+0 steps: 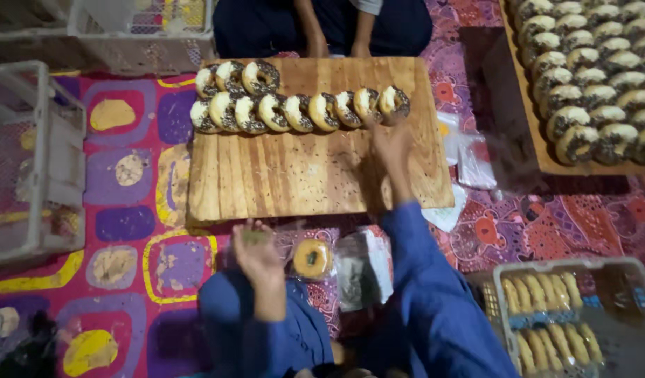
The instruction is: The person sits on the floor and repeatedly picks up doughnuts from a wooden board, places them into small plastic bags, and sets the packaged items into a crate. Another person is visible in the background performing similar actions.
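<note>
Doughnuts (294,112) on wooden board (280,175)

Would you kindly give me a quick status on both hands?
Right hand open, reaching at doughnut row on board. Left hand open, empty, beside bagged doughnut.

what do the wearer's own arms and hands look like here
Both arms wear long blue sleeves of plain cloth, loose and creased, ending at the wrists. The left hand and right hand are bare: no gloves, and no rings or watch can be made out in the blur.
</note>
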